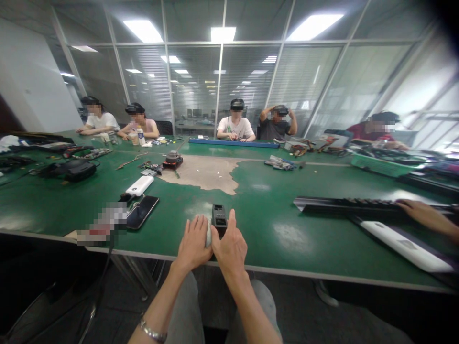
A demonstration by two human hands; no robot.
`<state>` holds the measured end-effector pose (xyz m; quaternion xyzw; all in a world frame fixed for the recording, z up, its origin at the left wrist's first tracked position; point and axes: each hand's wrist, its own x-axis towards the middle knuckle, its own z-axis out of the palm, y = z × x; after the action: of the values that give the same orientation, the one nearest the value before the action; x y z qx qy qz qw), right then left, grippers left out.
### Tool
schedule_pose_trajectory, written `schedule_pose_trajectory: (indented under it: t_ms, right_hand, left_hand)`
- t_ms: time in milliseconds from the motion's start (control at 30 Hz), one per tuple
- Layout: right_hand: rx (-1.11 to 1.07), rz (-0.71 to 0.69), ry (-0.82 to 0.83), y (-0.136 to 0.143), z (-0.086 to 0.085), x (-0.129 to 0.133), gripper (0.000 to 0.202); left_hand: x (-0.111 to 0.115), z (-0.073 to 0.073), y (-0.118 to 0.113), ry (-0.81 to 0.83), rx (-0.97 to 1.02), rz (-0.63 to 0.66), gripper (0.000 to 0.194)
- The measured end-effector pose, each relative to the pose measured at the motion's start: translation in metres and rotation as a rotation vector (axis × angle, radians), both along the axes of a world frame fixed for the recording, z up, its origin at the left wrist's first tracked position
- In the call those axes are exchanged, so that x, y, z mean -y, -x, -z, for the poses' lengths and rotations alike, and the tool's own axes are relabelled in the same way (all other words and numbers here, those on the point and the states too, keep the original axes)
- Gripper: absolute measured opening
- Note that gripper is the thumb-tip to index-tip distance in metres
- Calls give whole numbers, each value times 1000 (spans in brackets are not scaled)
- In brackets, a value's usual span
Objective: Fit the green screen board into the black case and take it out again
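Observation:
On the green table [261,224], close to its front edge, stands a small black plastic block [219,213] with slots or sockets in its top. My right hand [231,248] has its thumb on the near left side of this block and its index finger stretched along the right side. The lower part of the block is hidden behind that hand. My left hand [193,241] lies palm down just left of the block, fingers stretched forward. A pale greyish thing [208,235] shows beside its fingers, mostly covered, and I cannot make out what it is.
To the left lie a black phone [142,212] and a white power bank [140,186]. On the right, a neighbour's hand [426,215] touches a long black strip [333,205] near a white elongated device [403,243]. Farther off are a green basket [387,165] and several seated people.

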<state>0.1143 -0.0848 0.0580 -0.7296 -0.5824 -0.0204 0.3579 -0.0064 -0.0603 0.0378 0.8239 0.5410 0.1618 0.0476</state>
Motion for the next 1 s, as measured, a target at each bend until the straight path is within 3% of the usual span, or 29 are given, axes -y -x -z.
schedule_pose_trajectory:
  t_ms: [267, 433, 1000]
  right_hand:
    - [-4, -8, -35, -2, 25, 1, 77]
    - [-68, -86, -154, -7, 39, -3, 84]
    - [-115, -95, -164, -9, 43, -2, 87]
  left_hand:
    - [-1, 1, -1, 5, -1, 1, 62]
    - [-2, 0, -1, -2, 2, -2, 60]
    - [-1, -3, -1, 26, 7, 4, 62]
